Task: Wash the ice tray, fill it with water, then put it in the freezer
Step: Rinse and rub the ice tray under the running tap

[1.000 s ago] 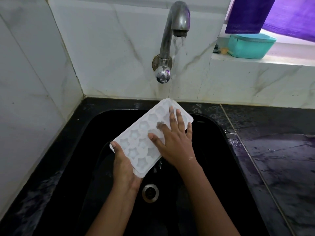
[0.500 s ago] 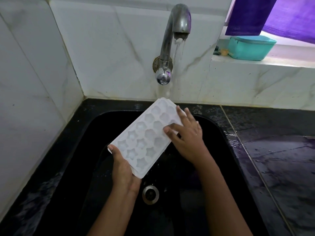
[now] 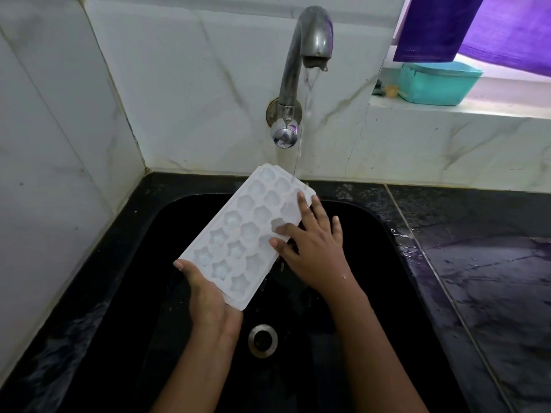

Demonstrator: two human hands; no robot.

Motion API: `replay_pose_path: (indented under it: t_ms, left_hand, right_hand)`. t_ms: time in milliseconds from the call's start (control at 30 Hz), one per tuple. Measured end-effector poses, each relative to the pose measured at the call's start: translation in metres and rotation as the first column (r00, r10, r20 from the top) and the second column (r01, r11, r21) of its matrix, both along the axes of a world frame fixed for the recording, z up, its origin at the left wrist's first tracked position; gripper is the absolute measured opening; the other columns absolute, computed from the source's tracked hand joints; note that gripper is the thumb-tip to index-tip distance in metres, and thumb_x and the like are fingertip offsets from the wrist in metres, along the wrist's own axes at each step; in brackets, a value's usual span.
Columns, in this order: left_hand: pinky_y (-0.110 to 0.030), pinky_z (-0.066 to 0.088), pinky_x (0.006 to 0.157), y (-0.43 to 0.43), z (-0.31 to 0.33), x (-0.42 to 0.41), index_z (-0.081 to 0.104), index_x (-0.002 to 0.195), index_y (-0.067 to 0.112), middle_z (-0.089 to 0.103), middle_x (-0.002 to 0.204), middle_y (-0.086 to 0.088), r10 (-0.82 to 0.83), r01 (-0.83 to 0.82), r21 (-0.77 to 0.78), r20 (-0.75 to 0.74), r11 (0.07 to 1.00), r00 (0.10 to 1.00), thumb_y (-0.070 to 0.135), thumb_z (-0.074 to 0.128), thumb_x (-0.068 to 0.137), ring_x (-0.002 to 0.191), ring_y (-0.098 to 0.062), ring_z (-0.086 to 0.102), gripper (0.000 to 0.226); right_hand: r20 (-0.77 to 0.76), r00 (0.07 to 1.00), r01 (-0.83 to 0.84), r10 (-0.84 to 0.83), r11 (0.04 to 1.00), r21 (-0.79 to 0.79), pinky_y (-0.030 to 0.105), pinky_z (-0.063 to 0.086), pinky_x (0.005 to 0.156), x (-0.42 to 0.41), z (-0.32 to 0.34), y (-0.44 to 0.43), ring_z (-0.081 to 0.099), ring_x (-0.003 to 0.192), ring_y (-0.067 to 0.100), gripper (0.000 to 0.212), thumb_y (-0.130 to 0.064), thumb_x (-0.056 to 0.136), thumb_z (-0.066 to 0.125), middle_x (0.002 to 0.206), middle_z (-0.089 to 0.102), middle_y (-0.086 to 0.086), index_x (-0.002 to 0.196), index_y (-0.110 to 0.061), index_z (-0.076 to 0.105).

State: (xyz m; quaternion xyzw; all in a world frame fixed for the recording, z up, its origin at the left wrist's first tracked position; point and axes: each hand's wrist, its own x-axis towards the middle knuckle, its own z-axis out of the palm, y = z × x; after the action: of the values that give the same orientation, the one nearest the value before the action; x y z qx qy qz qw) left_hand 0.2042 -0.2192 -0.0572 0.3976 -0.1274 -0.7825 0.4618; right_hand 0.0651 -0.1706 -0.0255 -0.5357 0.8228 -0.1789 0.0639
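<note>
A white ice tray (image 3: 238,234) with star-shaped and round moulds is held tilted over the black sink (image 3: 372,234), its far end under the tap. My left hand (image 3: 208,302) grips the tray's near end from below, thumb on the left rim. My right hand (image 3: 313,245) lies with spread, straight fingers on the tray's right side, fingertips on the moulds. Water runs from the metal tap (image 3: 307,55) onto the tray's far right corner.
The sink's drain (image 3: 263,340) lies below the tray. A wet black counter (image 3: 483,278) runs along the right. White marble walls stand behind and to the left. A teal container (image 3: 438,83) sits on the window ledge under a purple cloth (image 3: 477,25).
My right hand slid from the tray's middle to its right side and spread its fingers there. The tray's far end stays under the running water.
</note>
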Motion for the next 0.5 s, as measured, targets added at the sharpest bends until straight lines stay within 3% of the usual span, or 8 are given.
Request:
replay_pose_path:
  t_ms: [100,200,333,500]
  left_hand:
    - [-0.045,0.052,0.091,0.004,0.002,-0.005,0.056,0.128,0.022,0.069,0.115,-0.007,-0.013,0.013,0.006,0.003,1.000,1.000,0.076,0.023,0.084,0.101,-0.026,0.068,0.076]
    - [-0.044,0.053,0.087,0.002,0.002,-0.002,0.056,0.126,0.023,0.070,0.114,-0.007,-0.012,0.012,-0.004,-0.009,1.000,1.000,0.076,0.021,0.084,0.100,-0.027,0.068,0.077]
    - [-0.045,0.049,0.095,0.003,0.002,-0.001,0.053,0.130,0.022,0.067,0.119,-0.007,-0.026,0.026,-0.010,-0.019,1.000,0.999,0.076,0.021,0.084,0.106,-0.025,0.065,0.078]
    - [-0.047,0.051,0.092,0.002,-0.001,-0.003,0.056,0.127,0.022,0.070,0.115,-0.007,-0.026,0.025,-0.018,-0.085,1.000,0.996,0.075,0.023,0.085,0.103,-0.028,0.068,0.075]
  right_hand:
    - [-0.057,0.997,0.053,-0.055,0.998,-0.041,0.048,-0.014,0.112,0.007,-0.002,-0.002,-0.025,0.141,0.014,0.045,-0.060,0.092,0.034,0.157,-0.018,-0.005,0.120,-0.032,0.055]
    - [-0.022,1.000,-0.023,0.022,0.999,-0.032,0.049,-0.014,0.112,0.009,-0.004,-0.003,-0.026,0.141,0.011,0.048,-0.061,0.092,0.034,0.157,-0.020,-0.008,0.126,-0.033,0.050]
    - [-0.019,0.999,0.043,-0.044,0.998,-0.048,0.050,-0.014,0.113,0.002,-0.002,-0.001,-0.026,0.141,0.013,0.041,-0.059,0.093,0.032,0.157,-0.016,-0.008,0.111,-0.034,0.060]
    - [-0.022,1.000,0.002,-0.003,1.000,-0.024,0.050,-0.014,0.112,0.010,-0.005,-0.004,-0.028,0.140,0.011,0.048,-0.061,0.092,0.033,0.156,-0.022,-0.008,0.125,-0.032,0.051]
